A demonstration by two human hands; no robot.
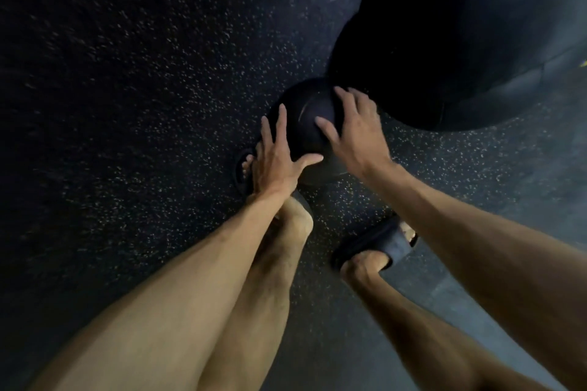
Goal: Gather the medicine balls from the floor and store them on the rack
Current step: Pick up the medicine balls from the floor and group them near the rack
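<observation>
Two hands are spreading over one medicine ball (313, 124) that is sitting on the floor (127, 105), just ahead of the person's feet. The left hand (276, 155) is lying on the ball's near-left side, fingers splayed and thumb stretched across its front; the right hand (355, 130) is draping over the top-right. Each grip is wide open, palms flat to the surface and nothing clamped or lifted yet.

The risks, as I judge them: the ball is looking smooth and matte, so open palms could be sliding off if the hands are not getting beneath it. It is also sitting right against the left sandal (244, 168), so a dropped or rolling ball could be landing on bare toes. A large dark padded shape (460, 41) is crowding the far-right side, possibly blocking the right hand's reach around.

The floor is dark rubber, flecked with pale specks. The ball is round, black, with a faint circular seam. No rack is showing.
</observation>
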